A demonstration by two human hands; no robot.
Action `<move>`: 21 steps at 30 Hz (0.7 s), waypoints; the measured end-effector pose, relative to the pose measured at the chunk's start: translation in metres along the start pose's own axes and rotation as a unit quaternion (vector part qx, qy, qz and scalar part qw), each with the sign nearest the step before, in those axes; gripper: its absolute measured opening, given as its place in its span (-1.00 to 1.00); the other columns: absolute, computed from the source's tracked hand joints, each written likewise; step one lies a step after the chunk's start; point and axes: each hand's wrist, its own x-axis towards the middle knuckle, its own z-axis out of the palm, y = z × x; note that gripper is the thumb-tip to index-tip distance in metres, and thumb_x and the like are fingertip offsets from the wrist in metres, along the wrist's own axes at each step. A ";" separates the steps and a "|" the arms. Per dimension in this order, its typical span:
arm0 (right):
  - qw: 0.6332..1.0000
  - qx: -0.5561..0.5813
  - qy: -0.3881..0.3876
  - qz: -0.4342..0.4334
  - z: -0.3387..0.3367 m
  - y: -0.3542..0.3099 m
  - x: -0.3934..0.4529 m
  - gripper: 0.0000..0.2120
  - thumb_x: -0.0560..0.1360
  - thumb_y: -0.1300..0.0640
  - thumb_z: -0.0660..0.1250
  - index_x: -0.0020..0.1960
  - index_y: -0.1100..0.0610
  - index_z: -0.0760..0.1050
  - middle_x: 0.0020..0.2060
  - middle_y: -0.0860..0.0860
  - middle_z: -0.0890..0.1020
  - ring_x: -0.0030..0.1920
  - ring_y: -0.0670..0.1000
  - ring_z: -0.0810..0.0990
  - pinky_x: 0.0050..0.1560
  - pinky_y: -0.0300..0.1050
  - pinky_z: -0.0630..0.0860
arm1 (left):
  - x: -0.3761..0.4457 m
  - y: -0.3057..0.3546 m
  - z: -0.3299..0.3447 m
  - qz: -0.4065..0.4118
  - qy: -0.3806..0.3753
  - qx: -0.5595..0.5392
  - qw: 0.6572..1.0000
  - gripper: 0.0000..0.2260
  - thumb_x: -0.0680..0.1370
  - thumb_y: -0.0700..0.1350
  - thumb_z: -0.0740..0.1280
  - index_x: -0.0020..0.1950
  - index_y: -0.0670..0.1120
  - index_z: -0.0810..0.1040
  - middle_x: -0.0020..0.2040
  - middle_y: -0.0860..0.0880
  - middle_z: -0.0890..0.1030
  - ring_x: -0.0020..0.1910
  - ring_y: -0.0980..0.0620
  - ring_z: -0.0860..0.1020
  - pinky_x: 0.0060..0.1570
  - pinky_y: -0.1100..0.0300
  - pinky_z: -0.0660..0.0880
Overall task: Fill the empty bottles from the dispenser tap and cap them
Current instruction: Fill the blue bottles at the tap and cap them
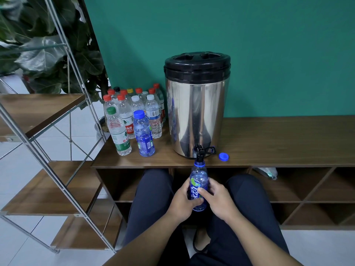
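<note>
Both hands make the grip: left hand [184,200] and right hand [215,198] wrap the labelled middle of the uncapped blue bottle [198,186], its mouth under the dispenser tap [199,151]. Thin plastic should dent if squeezed and grow heavier filling (water level unclear). Its blue cap [223,156] lies on the bench [278,143], capped bottles [134,120] grouped left.

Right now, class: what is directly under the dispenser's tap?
Under the tap is the uncapped mouth of a blue bottle, gripped by the left hand and right hand. The hands cover its lower body, so any water level is hidden.
</note>
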 end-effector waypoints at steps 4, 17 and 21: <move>1.000 -0.001 -0.002 0.004 -0.001 0.000 0.000 -0.72 0.66 0.15 0.50 0.33 -0.07 0.67 0.17 -0.05 0.80 0.23 0.01 0.77 0.36 0.26 0.65 | 0.000 0.002 0.000 0.006 -0.003 -0.001 1.000 -0.33 0.56 -0.42 0.52 0.60 0.02 0.49 0.33 0.00 0.73 0.35 0.02 0.69 0.45 0.03 0.58; 1.000 -0.007 -0.002 -0.004 0.000 0.000 -0.001 -0.71 0.65 0.11 0.50 0.35 -0.07 0.67 0.18 -0.05 0.80 0.23 0.01 0.77 0.37 0.26 0.65 | -0.002 0.004 0.000 0.010 -0.001 0.012 1.000 -0.32 0.56 -0.39 0.53 0.59 0.08 0.49 0.32 0.06 0.74 0.32 0.07 0.70 0.38 0.15 0.59; 1.000 -0.004 -0.004 -0.004 -0.001 0.000 0.000 -0.70 0.64 0.08 0.50 0.36 -0.08 0.66 0.19 -0.06 0.80 0.24 0.01 0.77 0.38 0.26 0.64 | -0.001 0.003 0.000 0.010 0.000 0.017 1.000 -0.32 0.55 -0.39 0.54 0.59 0.07 0.50 0.32 0.05 0.74 0.32 0.08 0.70 0.39 0.14 0.59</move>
